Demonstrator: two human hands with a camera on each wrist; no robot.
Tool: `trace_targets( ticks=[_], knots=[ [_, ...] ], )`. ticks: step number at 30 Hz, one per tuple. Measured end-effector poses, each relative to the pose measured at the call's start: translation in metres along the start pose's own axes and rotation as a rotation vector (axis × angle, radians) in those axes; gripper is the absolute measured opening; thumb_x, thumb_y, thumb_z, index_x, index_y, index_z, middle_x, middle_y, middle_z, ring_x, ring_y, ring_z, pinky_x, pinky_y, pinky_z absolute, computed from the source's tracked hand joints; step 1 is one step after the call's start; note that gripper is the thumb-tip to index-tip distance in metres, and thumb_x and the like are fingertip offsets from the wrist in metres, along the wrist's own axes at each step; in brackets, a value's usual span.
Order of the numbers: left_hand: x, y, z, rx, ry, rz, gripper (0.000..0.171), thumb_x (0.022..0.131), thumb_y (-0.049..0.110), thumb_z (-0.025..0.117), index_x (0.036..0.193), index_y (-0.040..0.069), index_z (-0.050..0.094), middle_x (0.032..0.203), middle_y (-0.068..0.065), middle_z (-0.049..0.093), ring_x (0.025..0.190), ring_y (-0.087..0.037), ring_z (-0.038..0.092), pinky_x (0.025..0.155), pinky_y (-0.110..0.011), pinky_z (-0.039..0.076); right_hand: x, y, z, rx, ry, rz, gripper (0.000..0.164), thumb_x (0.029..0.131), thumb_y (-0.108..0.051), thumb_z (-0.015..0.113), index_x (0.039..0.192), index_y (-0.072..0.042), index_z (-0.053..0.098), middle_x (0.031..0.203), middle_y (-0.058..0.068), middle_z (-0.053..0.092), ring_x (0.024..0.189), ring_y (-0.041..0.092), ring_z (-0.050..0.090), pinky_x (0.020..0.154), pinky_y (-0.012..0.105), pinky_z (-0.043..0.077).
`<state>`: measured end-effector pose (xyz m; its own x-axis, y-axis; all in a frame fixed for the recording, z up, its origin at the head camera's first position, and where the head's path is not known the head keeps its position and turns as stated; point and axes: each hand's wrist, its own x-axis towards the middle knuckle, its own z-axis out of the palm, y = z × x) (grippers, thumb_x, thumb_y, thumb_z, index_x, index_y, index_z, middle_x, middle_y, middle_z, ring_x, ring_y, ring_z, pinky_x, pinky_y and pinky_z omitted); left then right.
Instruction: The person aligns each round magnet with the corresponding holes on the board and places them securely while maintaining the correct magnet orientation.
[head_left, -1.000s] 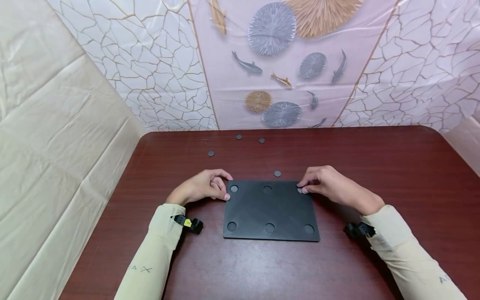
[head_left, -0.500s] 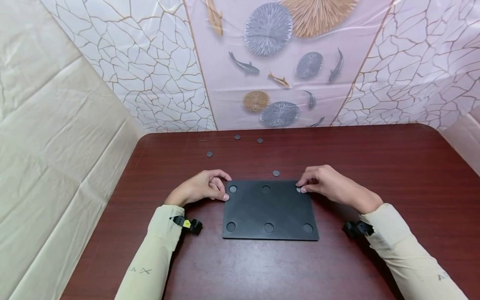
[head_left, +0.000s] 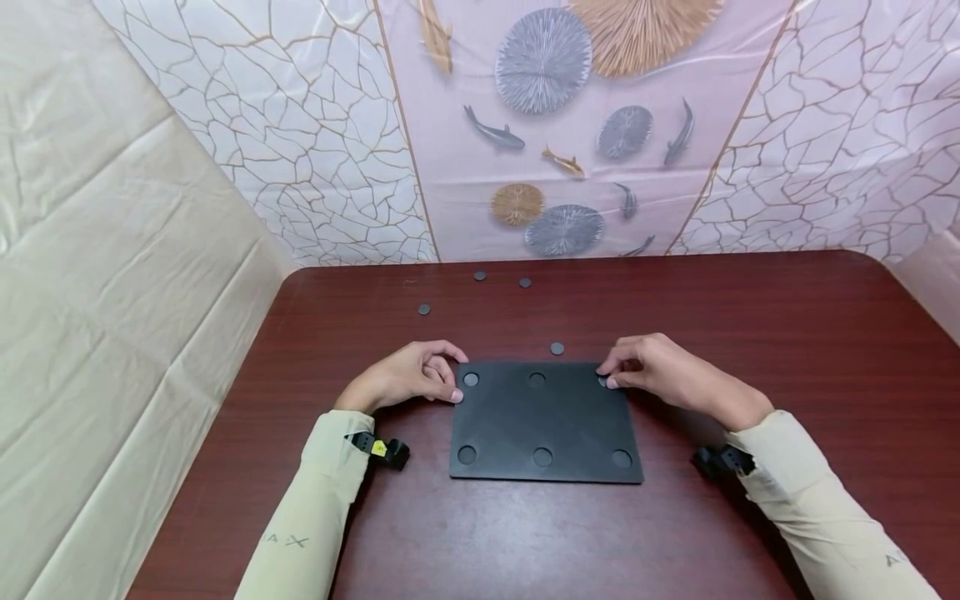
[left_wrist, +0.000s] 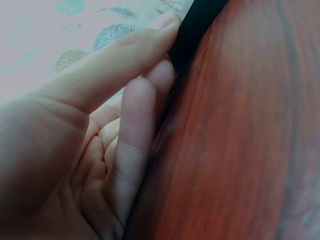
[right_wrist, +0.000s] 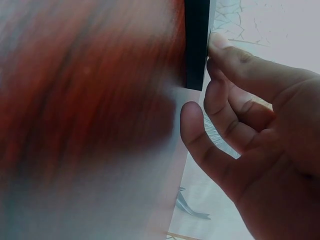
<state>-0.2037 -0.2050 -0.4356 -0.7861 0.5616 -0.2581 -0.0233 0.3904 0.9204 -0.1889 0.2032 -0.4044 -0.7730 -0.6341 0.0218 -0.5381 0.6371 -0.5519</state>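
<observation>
A flat black board (head_left: 540,421) with several round recesses lies on the table. My left hand (head_left: 408,373) holds the board's far left corner, its thumb on the left edge and its index finger at the corner; the other fingers are curled. In the far left recess sits a small grey disc (head_left: 470,380). My right hand (head_left: 667,372) pinches another grey disc (head_left: 603,382) at the far right recess, fingertips partly covering it. From the right wrist view, the thumb (right_wrist: 220,44) touches the board's top side, and the disc is hidden there.
Several loose grey discs lie beyond the board: one disc (head_left: 557,348) close to its far edge, the others, such as this disc (head_left: 424,309), farther back. The reddish-brown table (head_left: 750,308) ends at a patterned wall covering (head_left: 480,225).
The disc under my right fingertips showed a lighter face earlier and looks darker now. Both hands stay at the board's far corners; the view shifts slightly.
</observation>
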Motion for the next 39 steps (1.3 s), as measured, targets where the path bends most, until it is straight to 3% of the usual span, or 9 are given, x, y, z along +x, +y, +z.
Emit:
trace_targets(
  ticks=[6,11,16,30,39],
  knots=[
    [-0.0007,0.0005,0.0000,0.005,-0.002,0.000,0.053,0.085,0.003,0.086,0.132,0.003,0.060,0.086,-0.005,0.071,0.074,-0.015,0.063,0.071,-0.024,0.050,-0.0005,0.0010,0.0002,0.008,0.003,0.007,0.014,0.094,-0.004,0.078,0.104,-0.013,0.081,0.104,-0.004,0.074,0.091,0.011,0.068,0.076,0.027,0.056],
    [-0.0014,0.0008,-0.0003,0.006,0.000,-0.002,0.053,0.086,0.004,0.086,0.132,0.003,0.060,0.087,-0.005,0.071,0.075,-0.015,0.065,0.073,-0.025,0.051,-0.0001,0.0003,-0.0004,0.006,0.002,0.014,0.013,0.095,-0.006,0.079,0.106,-0.013,0.078,0.091,-0.009,0.069,0.079,0.006,0.060,0.070,0.026,0.051],
    [-0.0015,0.0001,-0.0002,0.017,0.001,0.001,0.053,0.086,0.003,0.086,0.132,0.003,0.060,0.087,-0.005,0.071,0.075,-0.015,0.065,0.074,-0.025,0.051,0.0001,0.0007,0.0002,0.007,-0.009,0.033,0.013,0.096,-0.009,0.078,0.108,-0.014,0.076,0.088,-0.011,0.066,0.081,0.006,0.059,0.070,0.026,0.049],
    [-0.0006,0.0016,0.0002,0.013,-0.001,0.018,0.052,0.085,0.003,0.085,0.131,0.003,0.060,0.085,-0.004,0.071,0.073,-0.014,0.061,0.070,-0.024,0.049,0.0023,0.0014,0.0047,0.017,0.079,0.055,0.011,0.095,-0.011,0.080,0.098,-0.013,0.069,0.082,-0.008,0.063,0.078,0.008,0.059,0.069,0.025,0.048],
    [0.0003,-0.0002,-0.0010,0.020,-0.004,0.017,0.053,0.085,0.004,0.086,0.132,0.003,0.060,0.087,-0.005,0.072,0.076,-0.015,0.063,0.073,-0.024,0.050,0.0014,0.0004,0.0025,0.055,0.095,0.090,0.008,0.100,-0.014,0.075,0.101,-0.013,0.067,0.084,-0.007,0.065,0.078,0.008,0.059,0.069,0.025,0.049]
  ],
)
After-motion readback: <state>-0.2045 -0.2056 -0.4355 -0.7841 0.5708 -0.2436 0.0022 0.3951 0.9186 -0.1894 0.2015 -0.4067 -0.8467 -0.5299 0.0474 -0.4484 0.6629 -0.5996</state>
